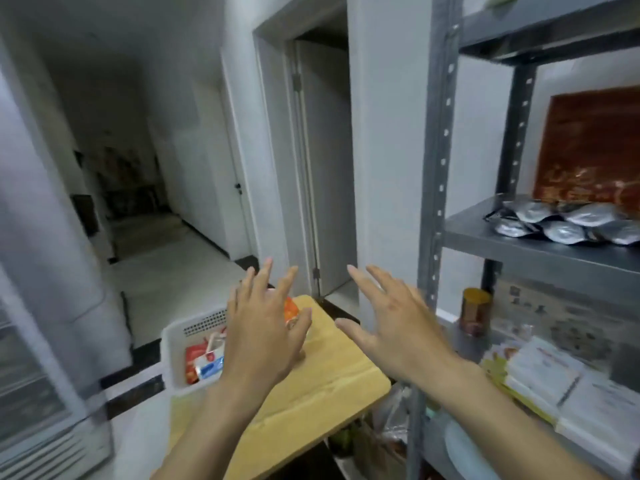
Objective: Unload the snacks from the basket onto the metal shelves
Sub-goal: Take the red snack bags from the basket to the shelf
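Left hand (263, 327) and right hand (394, 320) both spread wide, empty, above wooden counter (311, 386). White basket (173, 344) with snacks (204, 362) at counter's left edge. Metal shelves (519, 244) at right; hallway behind.

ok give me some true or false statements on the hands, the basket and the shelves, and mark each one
1. Both hands have their fingers spread open. True: the left hand and the right hand both show straight, splayed fingers.
2. The basket is already empty. False: red and white-blue packets lie in the basket.
3. Silver pouches lie on a shelf. True: the silver pouches lie on the grey metal shelf.
4. The basket stands on the floor. False: it stands on the wooden table.
5. The brown can stands beside the silver pouches. False: the can stands one level below them.
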Motion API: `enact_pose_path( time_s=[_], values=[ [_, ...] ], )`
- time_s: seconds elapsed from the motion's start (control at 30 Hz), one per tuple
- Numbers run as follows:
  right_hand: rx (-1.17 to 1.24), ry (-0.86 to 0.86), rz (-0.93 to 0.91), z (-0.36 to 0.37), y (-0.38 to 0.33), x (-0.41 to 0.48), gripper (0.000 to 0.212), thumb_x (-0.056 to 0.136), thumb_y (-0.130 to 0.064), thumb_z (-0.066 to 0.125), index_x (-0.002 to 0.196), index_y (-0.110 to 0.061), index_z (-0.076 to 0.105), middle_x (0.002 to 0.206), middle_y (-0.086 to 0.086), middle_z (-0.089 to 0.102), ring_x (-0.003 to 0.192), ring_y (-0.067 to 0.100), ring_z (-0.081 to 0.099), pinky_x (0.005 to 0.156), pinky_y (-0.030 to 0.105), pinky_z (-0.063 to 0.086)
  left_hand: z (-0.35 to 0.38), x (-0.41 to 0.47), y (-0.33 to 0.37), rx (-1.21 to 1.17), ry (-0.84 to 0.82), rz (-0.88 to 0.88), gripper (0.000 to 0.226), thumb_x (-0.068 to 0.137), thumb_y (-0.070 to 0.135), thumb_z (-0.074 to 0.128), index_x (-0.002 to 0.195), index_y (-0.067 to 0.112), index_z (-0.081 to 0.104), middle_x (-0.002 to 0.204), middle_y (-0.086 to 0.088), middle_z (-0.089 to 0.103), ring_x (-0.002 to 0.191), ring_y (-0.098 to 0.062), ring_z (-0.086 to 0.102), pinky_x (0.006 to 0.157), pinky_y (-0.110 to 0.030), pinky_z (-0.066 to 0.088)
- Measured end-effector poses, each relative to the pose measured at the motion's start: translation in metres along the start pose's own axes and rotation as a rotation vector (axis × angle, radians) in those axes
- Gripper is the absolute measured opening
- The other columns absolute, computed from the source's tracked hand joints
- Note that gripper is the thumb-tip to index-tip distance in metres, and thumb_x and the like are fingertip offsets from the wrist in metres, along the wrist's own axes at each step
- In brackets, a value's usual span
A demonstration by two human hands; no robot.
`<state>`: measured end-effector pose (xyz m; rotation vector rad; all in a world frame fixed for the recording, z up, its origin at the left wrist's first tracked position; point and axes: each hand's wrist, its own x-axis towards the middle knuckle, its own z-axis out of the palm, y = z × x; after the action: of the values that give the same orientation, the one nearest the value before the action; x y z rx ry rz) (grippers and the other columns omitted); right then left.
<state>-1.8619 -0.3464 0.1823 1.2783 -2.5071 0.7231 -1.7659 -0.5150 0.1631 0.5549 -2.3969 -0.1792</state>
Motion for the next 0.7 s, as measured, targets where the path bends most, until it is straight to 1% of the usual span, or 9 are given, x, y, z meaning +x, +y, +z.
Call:
enact_pose_path(
  time_s=[0.1,0.17,0.23,0.3,0.37,0.43,0.53,0.63,0.7],
  values=[
    [0.079,-0.056,-0.032,0.055,-0.047,0.02,0.074,0.093,-0.061,0.046,0.155,-0.037,0.012,0.162,-0.008,0.015,0.148,0.011,0.011,0.118,0.029,0.008,-0.006,-0.021,-0.077,0.028,-0.006,-0.081,0.066,0.086,0.062,0.036,0.145,0.034,0.04,0.159,-0.002,0.027,0.145,-0.029,0.024,0.117,-0.046,0.021],
    [0.13,-0.091,-0.058,0.088,-0.07,0.032,0.075,0.092,-0.061,0.049,0.154,-0.036,0.015,0.161,-0.009,0.019,0.147,0.011,0.015,0.118,0.031,0.012,-0.007,-0.034,-0.119,0.038,-0.031,-0.153,0.064,0.089,0.058,0.045,0.147,0.033,0.038,0.159,-0.003,0.025,0.147,-0.028,0.021,0.118,-0.044,0.02],
    [0.18,-0.121,-0.076,0.115,-0.085,0.044,0.077,0.089,-0.061,0.052,0.153,-0.036,0.018,0.158,-0.01,0.025,0.146,0.013,0.022,0.119,0.035,0.021,-0.004,-0.043,-0.153,0.043,-0.05,-0.204,0.063,0.092,0.051,0.054,0.149,0.033,0.035,0.161,-0.002,0.021,0.149,-0.026,0.015,0.12,-0.042,0.016],
    [0.219,-0.145,-0.07,0.139,-0.095,0.056,0.077,0.09,-0.057,0.055,0.154,-0.035,0.018,0.157,-0.01,0.028,0.144,0.014,0.026,0.117,0.036,0.025,0.0,-0.047,-0.179,0.023,-0.048,-0.243,0.063,0.092,0.048,0.057,0.149,0.035,0.033,0.162,0.0,0.018,0.149,-0.023,0.012,0.12,-0.039,0.013],
    [0.253,-0.163,-0.06,0.16,-0.099,0.072,0.077,0.09,-0.052,0.058,0.154,-0.034,0.018,0.158,-0.012,0.027,0.144,0.013,0.026,0.117,0.038,0.026,0.009,-0.047,-0.203,-0.006,-0.052,-0.274,0.064,0.092,0.046,0.057,0.148,0.042,0.028,0.162,0.002,0.016,0.149,-0.02,0.009,0.119,-0.034,0.01],
    [0.288,-0.179,-0.064,0.182,-0.099,0.089,0.077,0.09,-0.051,0.059,0.154,-0.033,0.019,0.159,-0.013,0.024,0.144,0.01,0.025,0.118,0.039,0.026,0.022,-0.044,-0.223,-0.032,-0.064,-0.288,0.066,0.093,0.045,0.058,0.147,0.047,0.021,0.162,0.004,0.015,0.149,-0.018,0.009,0.118,-0.032,0.011],
    [0.335,-0.22,-0.062,0.221,-0.091,0.122,0.076,0.089,-0.051,0.061,0.153,-0.032,0.025,0.158,-0.012,0.027,0.143,0.01,0.026,0.115,0.032,0.027,0.05,-0.03,-0.253,-0.047,-0.094,-0.327,0.067,0.093,0.044,0.058,0.15,0.043,0.023,0.162,0.005,0.014,0.148,-0.017,0.011,0.117,-0.032,0.016],
    [0.381,-0.258,-0.037,0.262,-0.077,0.16,0.075,0.089,-0.048,0.064,0.152,-0.033,0.027,0.154,-0.01,0.035,0.142,0.012,0.03,0.115,0.035,0.03,0.086,-0.008,-0.283,-0.082,-0.131,-0.366,0.068,0.092,0.042,0.06,0.15,0.04,0.025,0.161,0.006,0.018,0.147,-0.015,0.014,0.116,-0.032,0.02],
    [0.42,-0.279,-0.029,0.29,-0.069,0.187,0.073,0.089,-0.045,0.065,0.151,-0.036,0.028,0.153,-0.011,0.037,0.141,0.013,0.031,0.114,0.036,0.031,0.111,0.007,-0.302,-0.115,-0.159,-0.388,0.068,0.091,0.039,0.061,0.15,0.039,0.026,0.159,0.005,0.022,0.146,-0.014,0.016,0.116,-0.032,0.022]
  ],
)
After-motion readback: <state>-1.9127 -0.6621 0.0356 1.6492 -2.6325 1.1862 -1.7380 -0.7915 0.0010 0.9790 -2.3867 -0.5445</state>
